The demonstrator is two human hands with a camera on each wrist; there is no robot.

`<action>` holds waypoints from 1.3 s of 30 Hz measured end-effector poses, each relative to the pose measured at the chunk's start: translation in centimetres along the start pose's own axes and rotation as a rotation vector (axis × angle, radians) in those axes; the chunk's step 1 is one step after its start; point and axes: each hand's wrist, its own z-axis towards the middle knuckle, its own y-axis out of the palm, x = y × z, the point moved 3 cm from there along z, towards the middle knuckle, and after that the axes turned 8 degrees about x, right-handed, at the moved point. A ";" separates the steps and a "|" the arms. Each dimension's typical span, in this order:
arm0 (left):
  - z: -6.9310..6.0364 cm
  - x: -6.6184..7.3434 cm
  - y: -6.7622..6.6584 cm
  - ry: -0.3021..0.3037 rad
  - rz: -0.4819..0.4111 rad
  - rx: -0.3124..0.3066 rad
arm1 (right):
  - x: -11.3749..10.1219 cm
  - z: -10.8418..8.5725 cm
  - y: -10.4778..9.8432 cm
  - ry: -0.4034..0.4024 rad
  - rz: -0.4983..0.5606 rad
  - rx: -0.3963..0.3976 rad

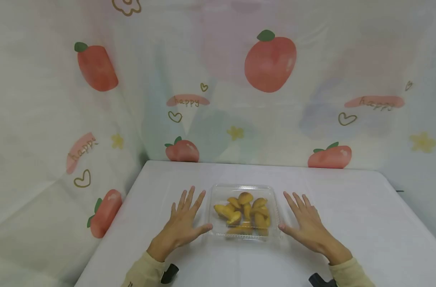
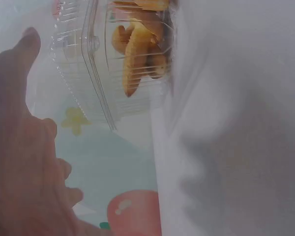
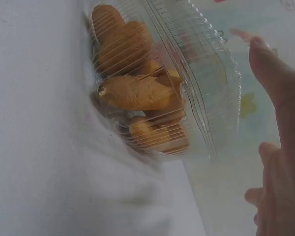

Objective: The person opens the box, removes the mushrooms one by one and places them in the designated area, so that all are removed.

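Note:
A clear plastic clamshell box (image 1: 218, 190) with its lid down stands on the white table, between the two hands. Several yellow-brown mushrooms (image 1: 245, 198) lie inside it, with thick stems and rounded caps. To the left of the box, my left hand (image 1: 183, 223) is spread over the table, its thumb tip close to the box's near left corner. My right hand (image 1: 305, 225) mirrors it on the right, fingers spread and thumb pointing at the box. Both wrist views show mushrooms (image 2: 136, 54) (image 3: 137, 93) through the ribbed side walls, and neither hand grips anything.
A white-covered table (image 1: 347, 199) reaches back to a fabric backdrop (image 1: 218, 59) printed with red fruit, stars and hearts. The cloth also hangs along the left side. Black wrist devices (image 1: 170, 274) show beside both sleeves.

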 end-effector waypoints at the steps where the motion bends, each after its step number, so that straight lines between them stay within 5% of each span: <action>1: 0.1 0.1 0.1 0.003 -0.020 -0.015 | 0.0 0.0 0.2 -0.015 0.019 -0.006; 9: 0.6 0.3 1.0 0.069 -0.212 -0.151 | -0.4 -0.5 1.6 -0.008 0.176 -0.109; 15: 0.8 0.2 1.1 0.123 -0.366 -0.180 | -0.8 -0.7 2.0 -0.013 0.257 -0.122; 21: 0.9 0.1 1.1 0.089 -0.390 -0.195 | -0.7 -0.7 2.1 -0.068 0.287 -0.105; 39: 0.7 -0.2 1.0 0.073 -0.324 -0.186 | -0.5 -0.9 3.2 0.033 0.276 -0.056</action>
